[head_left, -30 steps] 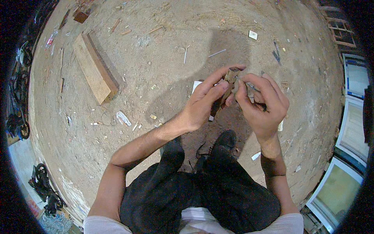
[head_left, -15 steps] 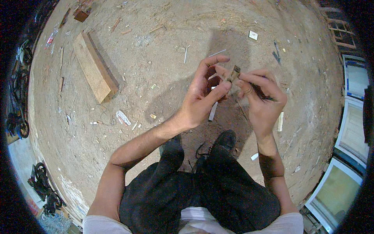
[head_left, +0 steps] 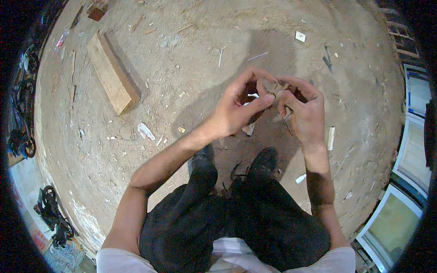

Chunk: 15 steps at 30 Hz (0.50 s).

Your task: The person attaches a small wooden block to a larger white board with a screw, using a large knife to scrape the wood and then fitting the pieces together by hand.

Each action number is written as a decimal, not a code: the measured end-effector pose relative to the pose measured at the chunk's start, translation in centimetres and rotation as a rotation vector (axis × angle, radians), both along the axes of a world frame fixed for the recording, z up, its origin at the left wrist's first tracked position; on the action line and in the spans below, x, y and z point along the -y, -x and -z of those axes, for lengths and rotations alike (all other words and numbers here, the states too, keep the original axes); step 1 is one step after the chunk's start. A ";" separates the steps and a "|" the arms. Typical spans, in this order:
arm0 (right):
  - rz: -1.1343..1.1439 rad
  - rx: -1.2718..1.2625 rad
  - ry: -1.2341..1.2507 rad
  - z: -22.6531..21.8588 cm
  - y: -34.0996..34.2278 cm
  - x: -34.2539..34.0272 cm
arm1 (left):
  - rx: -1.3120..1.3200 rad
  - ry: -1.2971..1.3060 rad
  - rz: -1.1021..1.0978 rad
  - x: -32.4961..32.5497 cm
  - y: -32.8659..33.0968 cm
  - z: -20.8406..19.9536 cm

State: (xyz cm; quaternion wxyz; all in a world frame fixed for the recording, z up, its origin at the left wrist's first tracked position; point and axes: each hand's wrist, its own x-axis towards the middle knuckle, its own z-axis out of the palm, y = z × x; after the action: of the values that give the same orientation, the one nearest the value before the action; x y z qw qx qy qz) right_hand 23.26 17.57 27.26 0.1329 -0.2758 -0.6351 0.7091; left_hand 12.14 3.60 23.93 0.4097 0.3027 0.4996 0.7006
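Note:
Both hands meet in front of me, above the dirt floor. My left hand [head_left: 233, 107] is closed, thumb and fingers pinching a small tan-brown piece [head_left: 278, 88]. From the other side, the curled fingers and thumb of my right hand [head_left: 307, 109] grip the same piece. Fingertips cover most of it, so its exact kind does not show. A whitish strip [head_left: 248, 129] shows below my left hand; I cannot tell whether it is held there. A thin dark strand [head_left: 287, 125] hangs beneath my right fingers.
A thick wooden beam [head_left: 109, 75] lies on the floor at left, a brown block [head_left: 96, 11] beyond it. A white square plate [head_left: 300, 36] and scattered scraps lie farther out. Dark cables [head_left: 22, 109] line the left edge; framed panels [head_left: 391, 223] lean along the right.
My right hand has turned and closed in against the left fingertips. The small piece, which stuck up between the hands before, is now mostly covered by fingers.

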 end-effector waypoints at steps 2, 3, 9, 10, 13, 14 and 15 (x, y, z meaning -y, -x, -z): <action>-0.032 0.037 -0.039 0.9 -0.1 -0.1 | -0.053 0.034 0.013 0.4 0.3 1.1; -0.067 0.088 -0.093 1.8 -0.4 -0.1 | -0.033 0.061 0.034 0.7 0.4 1.7; -0.213 0.278 -0.090 7.7 -2.1 1.5 | 0.125 0.182 0.240 3.0 -0.1 9.8; -0.221 0.298 -0.017 9.4 -2.4 1.9 | 0.130 0.188 0.238 3.8 -0.3 11.4; -0.242 0.316 0.060 14.0 -4.1 2.6 | 0.288 0.284 0.244 5.1 -1.8 14.8; -0.249 0.300 0.101 15.3 -4.5 2.9 | 0.291 0.287 0.245 5.5 -2.2 15.5; -0.251 0.328 0.005 16.4 -4.8 3.3 | 0.310 0.328 0.228 5.8 -2.7 16.2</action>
State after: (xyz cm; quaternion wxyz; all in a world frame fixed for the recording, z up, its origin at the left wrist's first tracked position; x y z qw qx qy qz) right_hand 28.03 14.23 10.88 -0.0624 -0.3068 -0.6759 0.6672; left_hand 14.80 -2.23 7.68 0.6014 0.1759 0.5003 0.5975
